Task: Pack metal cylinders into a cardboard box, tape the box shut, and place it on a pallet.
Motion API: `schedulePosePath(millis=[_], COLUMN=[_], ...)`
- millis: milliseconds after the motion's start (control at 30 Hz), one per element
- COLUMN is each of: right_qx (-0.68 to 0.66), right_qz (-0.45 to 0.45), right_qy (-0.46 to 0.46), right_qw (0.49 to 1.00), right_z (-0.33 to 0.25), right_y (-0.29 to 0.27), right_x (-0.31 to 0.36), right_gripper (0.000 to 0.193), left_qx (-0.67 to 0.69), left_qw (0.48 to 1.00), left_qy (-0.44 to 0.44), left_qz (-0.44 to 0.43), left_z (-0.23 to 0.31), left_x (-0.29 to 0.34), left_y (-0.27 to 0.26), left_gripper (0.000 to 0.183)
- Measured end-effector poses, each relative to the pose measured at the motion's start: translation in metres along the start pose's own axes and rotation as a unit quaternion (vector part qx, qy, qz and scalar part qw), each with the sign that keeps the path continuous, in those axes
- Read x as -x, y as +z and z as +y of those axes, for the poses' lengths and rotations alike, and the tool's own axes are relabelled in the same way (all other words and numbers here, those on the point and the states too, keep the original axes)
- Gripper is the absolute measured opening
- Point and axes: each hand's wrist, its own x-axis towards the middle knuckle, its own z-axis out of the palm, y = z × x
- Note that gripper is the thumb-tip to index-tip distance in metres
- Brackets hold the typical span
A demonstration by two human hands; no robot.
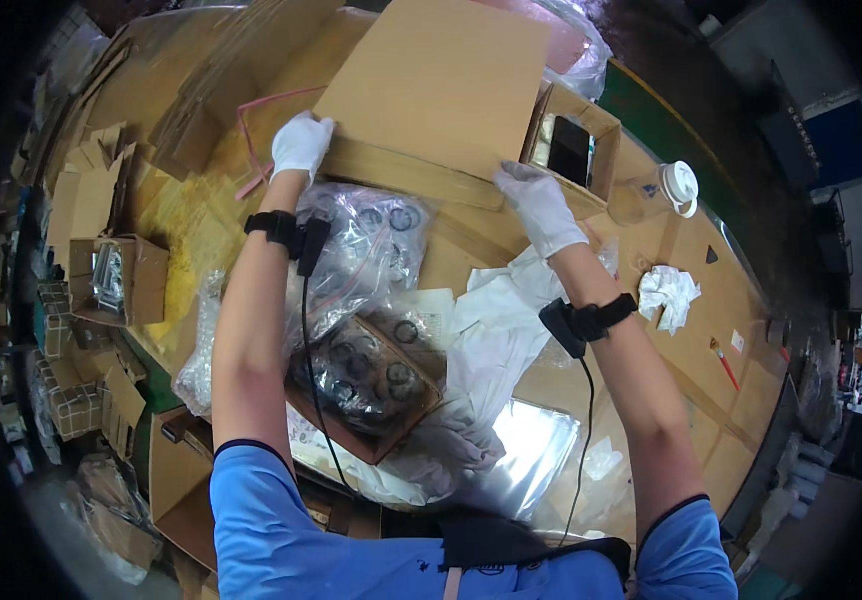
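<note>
A flat brown cardboard box (441,85) lies at the far side of the table, its thin near side facing me. My left hand (301,148), in a white glove, grips its near left corner, with the fingers partly hidden. On the near right corner, my right hand (543,208), also gloved in white, holds the edge. Just below the box lies a clear plastic bag (371,235) with dark rings in it. Nearer to me, an open carton (431,395) holds more dark rings in clear plastic. White cloth (496,320) is heaped beside that carton.
Right of the box stand a small open carton (606,140) with a black phone (571,148) in it and a clear jar with a white lid (682,183). Crumpled white cloth (668,297) and a red pen-like tool (726,368) lie further right. Another open carton (146,280) stands left.
</note>
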Motion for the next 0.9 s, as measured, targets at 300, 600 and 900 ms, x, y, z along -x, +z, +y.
schedulePosePath(millis=[300,600,900], right_qx=[-0.185,-0.54,-0.435], right_qz=[0.025,0.049,0.045], right_qy=[0.038,0.093,-0.036], right_qw=[0.982,0.835,0.899], right_z=[-0.032,-0.033,-0.073], right_y=[-0.07,-0.121,-0.182], right_x=[0.075,0.199,0.323], right_gripper=[0.062,0.036,0.039], left_qx=[0.375,0.585,0.457], left_qw=[0.91,0.784,0.644], left_qy=[-0.057,-0.026,0.085], left_qz=[-0.168,-0.207,-0.608], left_z=[0.029,0.159,0.223], left_x=[0.055,0.305,0.566], left_y=[-0.066,-0.067,-0.076], left_gripper=[0.033,0.033,0.016])
